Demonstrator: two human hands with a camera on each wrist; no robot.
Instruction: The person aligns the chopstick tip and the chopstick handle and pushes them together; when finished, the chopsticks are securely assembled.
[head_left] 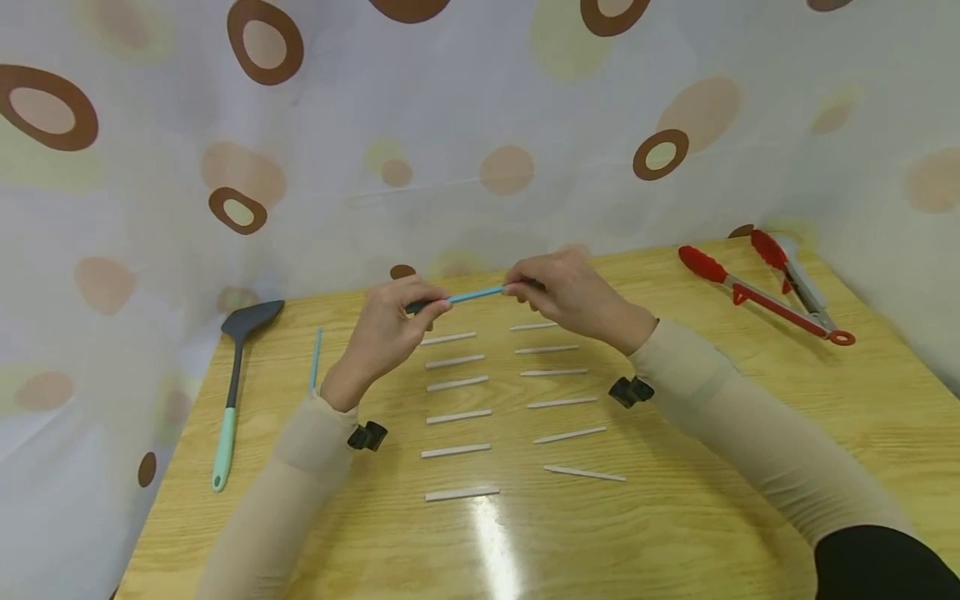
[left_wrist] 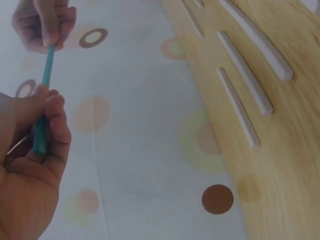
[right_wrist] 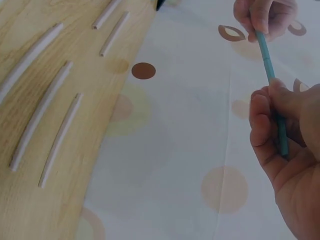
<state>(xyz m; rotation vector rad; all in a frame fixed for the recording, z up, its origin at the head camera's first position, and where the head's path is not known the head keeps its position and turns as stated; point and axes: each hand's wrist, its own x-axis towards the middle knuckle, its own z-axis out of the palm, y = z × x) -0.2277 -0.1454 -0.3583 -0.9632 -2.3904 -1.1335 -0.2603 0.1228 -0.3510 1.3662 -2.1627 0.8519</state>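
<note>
A thin blue stick (head_left: 476, 295) is held up over the far part of the table, stretched between both hands. My left hand (head_left: 386, 329) pinches its left end between thumb and fingers. At the other end, my right hand (head_left: 573, 296) grips it the same way. From the left wrist view, the stick's butt (left_wrist: 40, 142) shows inside the left palm. In the right wrist view its opposite end (right_wrist: 283, 145) lies against the right fingers. Below the hands, thin white sticks lie in two columns, a left one (head_left: 459, 417) and a right one (head_left: 562, 403).
Another blue stick (head_left: 316, 360) lies beside the left wrist. A dark spatula with a mint handle (head_left: 225, 450) is at the table's left edge. Red-tipped tongs (head_left: 780, 312) lie spread at the right. A spotted cloth (head_left: 450, 100) hangs behind the wooden table (head_left: 660, 533).
</note>
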